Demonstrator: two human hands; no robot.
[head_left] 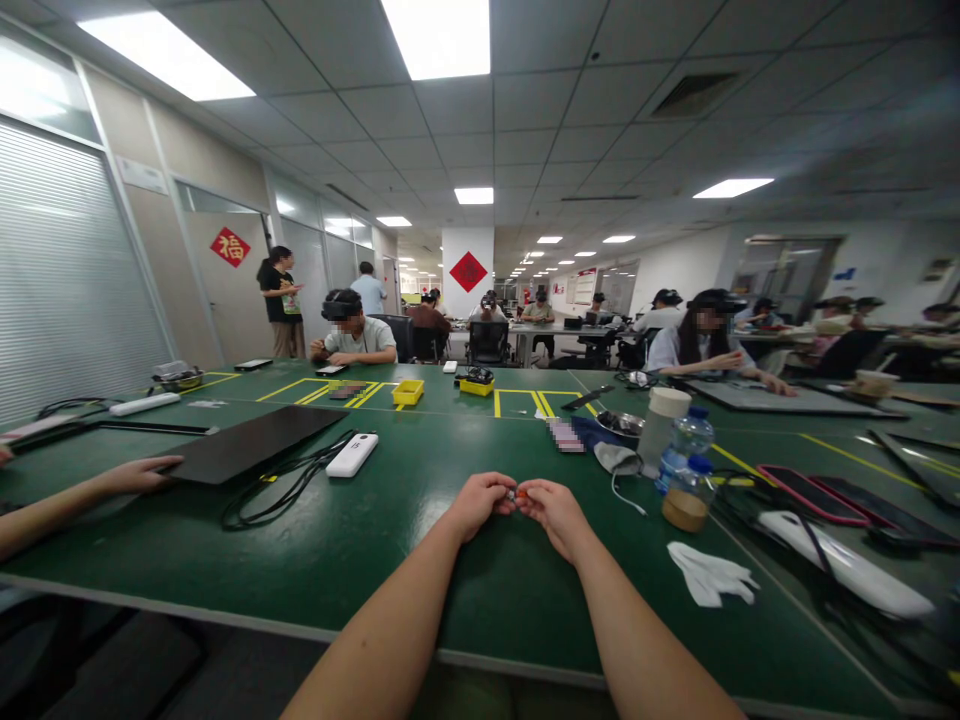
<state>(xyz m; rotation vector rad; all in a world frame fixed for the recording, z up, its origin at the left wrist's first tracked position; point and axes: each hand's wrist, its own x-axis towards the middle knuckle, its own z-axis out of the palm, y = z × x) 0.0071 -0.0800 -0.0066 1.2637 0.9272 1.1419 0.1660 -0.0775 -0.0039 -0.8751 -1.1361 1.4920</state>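
Over the green table (pixel 420 560), my left hand (pixel 482 503) and my right hand (pixel 553 513) meet fingertip to fingertip. Between them is a tiny object (pixel 520 492) with an orange part on the right and a greyish part on the left; its kind is too small to make out. My right fingers pinch the orange end. Those of my left hand are closed at the grey end. The fingers cover most of the piece.
To the right lie a white glove (pixel 711 575), bottles (pixel 688 492), a white flask (pixel 663 430) and a metal bowl (pixel 621 424). Leftward are a white power bank (pixel 352 455) with black cables and a dark panel (pixel 251 445), touched by another person's hand (pixel 139 475). People sit across the table.
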